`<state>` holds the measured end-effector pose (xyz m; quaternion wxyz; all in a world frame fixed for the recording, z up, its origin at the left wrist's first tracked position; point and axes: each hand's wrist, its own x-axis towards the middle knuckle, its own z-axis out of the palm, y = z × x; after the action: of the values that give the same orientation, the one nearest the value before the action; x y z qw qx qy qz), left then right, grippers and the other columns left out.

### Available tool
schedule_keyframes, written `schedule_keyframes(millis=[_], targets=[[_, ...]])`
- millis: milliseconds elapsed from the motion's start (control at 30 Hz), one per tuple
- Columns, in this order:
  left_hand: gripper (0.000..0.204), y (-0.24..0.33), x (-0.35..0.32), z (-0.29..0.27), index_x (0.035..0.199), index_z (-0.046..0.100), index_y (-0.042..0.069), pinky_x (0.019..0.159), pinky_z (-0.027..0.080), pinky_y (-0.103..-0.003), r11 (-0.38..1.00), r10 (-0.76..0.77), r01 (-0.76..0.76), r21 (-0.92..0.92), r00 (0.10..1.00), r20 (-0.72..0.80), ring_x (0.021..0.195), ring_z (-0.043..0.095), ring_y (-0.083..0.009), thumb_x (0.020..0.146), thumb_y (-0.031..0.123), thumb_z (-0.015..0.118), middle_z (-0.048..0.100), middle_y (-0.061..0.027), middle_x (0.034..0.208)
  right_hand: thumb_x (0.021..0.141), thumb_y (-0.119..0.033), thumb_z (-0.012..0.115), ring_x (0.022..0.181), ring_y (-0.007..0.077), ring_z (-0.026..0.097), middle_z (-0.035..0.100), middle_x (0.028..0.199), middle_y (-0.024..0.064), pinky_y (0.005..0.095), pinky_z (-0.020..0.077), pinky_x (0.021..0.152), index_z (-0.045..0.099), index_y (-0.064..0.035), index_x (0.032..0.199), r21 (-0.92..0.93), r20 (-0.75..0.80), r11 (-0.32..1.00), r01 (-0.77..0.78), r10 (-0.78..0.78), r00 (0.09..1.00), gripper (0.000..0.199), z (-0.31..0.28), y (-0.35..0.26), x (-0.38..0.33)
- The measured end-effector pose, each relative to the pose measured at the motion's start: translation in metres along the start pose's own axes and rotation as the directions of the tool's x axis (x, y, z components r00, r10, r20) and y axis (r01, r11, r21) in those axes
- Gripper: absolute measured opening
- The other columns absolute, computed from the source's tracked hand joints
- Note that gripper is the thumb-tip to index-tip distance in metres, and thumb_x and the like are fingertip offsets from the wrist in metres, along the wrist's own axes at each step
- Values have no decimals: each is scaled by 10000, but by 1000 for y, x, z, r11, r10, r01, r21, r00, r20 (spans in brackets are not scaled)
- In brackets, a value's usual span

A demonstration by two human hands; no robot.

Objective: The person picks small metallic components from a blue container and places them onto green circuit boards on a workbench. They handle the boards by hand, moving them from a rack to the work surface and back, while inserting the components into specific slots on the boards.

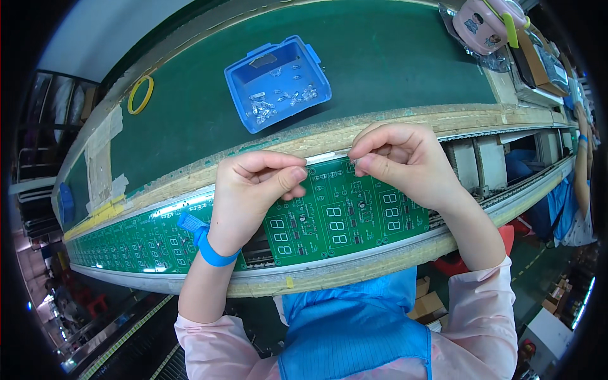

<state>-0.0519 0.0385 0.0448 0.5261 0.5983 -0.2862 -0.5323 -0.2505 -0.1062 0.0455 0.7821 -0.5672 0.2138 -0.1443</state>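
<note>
While a long green conveyor belt (pixel 380 57) is curving across the top of the view, a wooden-edged counter (pixel 354 263) is running beneath it and carrying a row of green circuit boards (pixel 145 244) along a rail. The nearest circuit board (pixel 342 218), printed with white digit outlines, is lying directly under both hands, between the two wrists. A blue plastic tray (pixel 277 82) is sitting on the belt just beyond the hands, holding a scatter of small clear components (pixel 278 101). A yellow ring (pixel 140 95) is lying on the belt well to the left of the tray, and a pink box (pixel 484 24) is resting at the far right end.

The left hand (pixel 253 190), with a blue strap (pixel 206 244) around its wrist, is hovering over the left part of the board, its thumb and forefinger pinched together; whether anything is between them is too small to tell. The right hand (pixel 405 158) is curling over the board's upper edge, its fingertips pinching a tiny clear component (pixel 360 166) just above the board. The two hands are nearly meeting at the board's top edge.
</note>
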Motion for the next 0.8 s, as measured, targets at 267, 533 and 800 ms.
schedule_keyframes(millis=[267, 533, 800], targets=[[177, -4, -2, 7, 1012, 718, -34, 691, 541, -219, 994, 59, -62, 94, 997, 39, 792, 662, -114, 838, -4, 716, 708, -91, 887, 885, 19, 633, 900, 110, 632, 670, 962, 59, 248, 521, 808, 676, 24, 980, -69, 37, 989, 128, -126, 991, 104, 0, 11, 3], [189, -3, -2, 10, 1032, 707, -43, 694, 551, -224, 997, 6, -5, 83, 1000, -10, 761, 665, -118, 846, -13, 703, 705, -94, 906, 815, 59, 686, 904, 143, 632, 664, 938, 77, 282, 512, 829, 666, 5, 928, -388, 81, 908, 156, -135, 988, 127, -5, 10, 9], [160, -5, -3, 6, 994, 695, -50, 627, 536, -206, 999, 18, -20, 48, 999, 48, 702, 648, -100, 840, -14, 712, 694, -82, 835, 770, -12, 717, 854, 163, 616, 655, 841, 40, 292, 496, 750, 694, -52, 882, -622, 63, 745, 239, -257, 964, 121, -5, 12, 10]])
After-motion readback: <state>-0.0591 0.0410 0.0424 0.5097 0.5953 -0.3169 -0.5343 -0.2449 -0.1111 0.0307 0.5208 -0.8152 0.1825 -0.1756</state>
